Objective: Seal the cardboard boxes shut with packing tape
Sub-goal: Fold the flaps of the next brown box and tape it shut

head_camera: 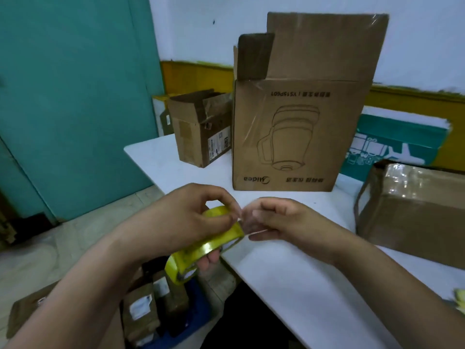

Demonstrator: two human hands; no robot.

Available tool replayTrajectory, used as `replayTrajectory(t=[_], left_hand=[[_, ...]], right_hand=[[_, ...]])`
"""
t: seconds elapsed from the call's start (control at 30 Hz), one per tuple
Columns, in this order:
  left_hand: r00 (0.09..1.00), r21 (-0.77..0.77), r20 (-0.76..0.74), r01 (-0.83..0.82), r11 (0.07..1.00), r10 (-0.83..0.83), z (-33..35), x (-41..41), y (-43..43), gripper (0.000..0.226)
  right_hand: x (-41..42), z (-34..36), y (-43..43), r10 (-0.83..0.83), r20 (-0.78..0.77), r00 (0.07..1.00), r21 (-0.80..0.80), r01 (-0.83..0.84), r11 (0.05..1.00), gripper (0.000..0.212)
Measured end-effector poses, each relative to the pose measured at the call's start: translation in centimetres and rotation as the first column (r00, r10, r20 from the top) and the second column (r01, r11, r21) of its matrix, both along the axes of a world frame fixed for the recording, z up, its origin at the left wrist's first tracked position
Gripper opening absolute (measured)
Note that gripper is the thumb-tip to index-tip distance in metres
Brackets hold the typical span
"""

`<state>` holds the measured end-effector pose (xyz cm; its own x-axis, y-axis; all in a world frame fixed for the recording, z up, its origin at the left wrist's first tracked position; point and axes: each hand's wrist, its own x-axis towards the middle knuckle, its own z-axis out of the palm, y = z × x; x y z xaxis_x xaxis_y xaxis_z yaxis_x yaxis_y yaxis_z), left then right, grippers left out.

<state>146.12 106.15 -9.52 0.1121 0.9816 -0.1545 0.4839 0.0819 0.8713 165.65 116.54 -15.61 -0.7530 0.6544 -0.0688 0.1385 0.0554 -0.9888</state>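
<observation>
Tall open box [289, 137], interior unseen

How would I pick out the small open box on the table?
Start at the white table; find the tall box with an appliance outline. The small box stands just left of it, at the far corner. Alone there, it has ragged flaps and a white label.

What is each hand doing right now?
Left hand: grips the yellow tape roll.
Right hand: pinches the loose tape end.
</observation>
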Motion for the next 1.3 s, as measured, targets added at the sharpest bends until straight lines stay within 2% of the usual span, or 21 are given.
replayTrajectory(t=[0.07,0.1,0.17,0.23,0.33,0.4,0.47,0.53,0.6,0.7,0.83,1.0,1.07,1.2,1.3], left_hand=[[0.999,0.078,-0.001,0.039,0.996,-0.039,0.5,0.4,0.8,0.008],[0.999,0.118,-0.003,0.052,0.992,-0.052,0.8,0.8,1.3,0.008],[0.996,0.170,0.034,0.077,0.982,-0.084,1.3,2.1,2.1,0.008],[0.989,0.193,0.065,0.115,0.974,-0.130,1.7,3.9,3.1,0.008],[0.977,0.254,-0.049,0.211,0.944,-0.205,2.6,7.4,5.5,0.011],[0.954,0.267,-0.092,0.299,0.916,-0.284,3.8,10.1,7.6,0.011],[0.928,0.285,-0.108,0.372,0.883,-0.356,5.5,13.0,9.5,0.015],[0.894,0.295,-0.031,0.436,0.850,-0.448,7.7,15.9,11.3,0.030],[0.857,0.309,0.039,0.478,0.822,-0.514,10.2,18.7,13.1,0.045],[0.821,0.351,-0.057,0.549,0.759,-0.568,12.8,22.7,16.1,0.041],[0.782,0.276,-0.098,0.616,0.738,-0.615,12.5,26.7,19.6,0.037],[0.765,0.150,-0.103,0.644,0.750,-0.636,9.4,29.1,22.2,0.031],[0.777,0.122,-0.109,0.630,0.767,-0.620,8.5,29.6,22.8,0.032],[0.786,0.096,-0.119,0.617,0.781,-0.607,6.8,29.9,23.4,0.043],[0.791,0.111,-0.096,0.612,0.783,-0.605,5.8,29.6,24.0,0.053]], right_hand=[[0.9,1.6,-0.4,-0.069,-0.089,0.994,-0.195,0.050,0.979,0.036],[1.5,2.2,-0.7,-0.114,-0.109,0.988,-0.245,0.084,0.966,0.045],[3.1,3.4,-1.3,-0.200,-0.126,0.972,-0.232,0.167,0.958,0.057],[5.1,4.7,-2.0,-0.308,-0.153,0.939,-0.129,0.290,0.948,0.048],[8.6,6.8,-2.5,-0.489,-0.126,0.863,0.112,0.502,0.857,0.026],[11.2,8.3,-2.2,-0.597,-0.076,0.799,0.310,0.588,0.747,0.029],[14.0,10.2,-1.7,-0.722,-0.063,0.689,0.468,0.660,0.588,0.034],[16.8,12.7,-1.4,-0.799,-0.105,0.593,0.525,0.715,0.462,0.035],[19.4,15.5,-1.2,-0.846,-0.135,0.515,0.529,0.760,0.378,0.031],[22.9,18.6,-0.3,-0.889,-0.154,0.431,0.535,0.793,0.292,0.028],[26.2,18.1,2.6,-0.942,-0.069,0.330,0.480,0.838,0.258,0.027],[28.4,14.6,5.4,-0.959,0.098,0.267,0.435,0.855,0.282,0.027],[29.0,13.4,6.0,-0.960,0.145,0.238,0.462,0.842,0.278,0.026],[29.7,11.7,6.4,-0.940,0.254,0.228,0.559,0.758,0.335,0.029],[30.2,10.7,6.3,-0.939,0.278,0.201,0.598,0.729,0.333,0.031]])
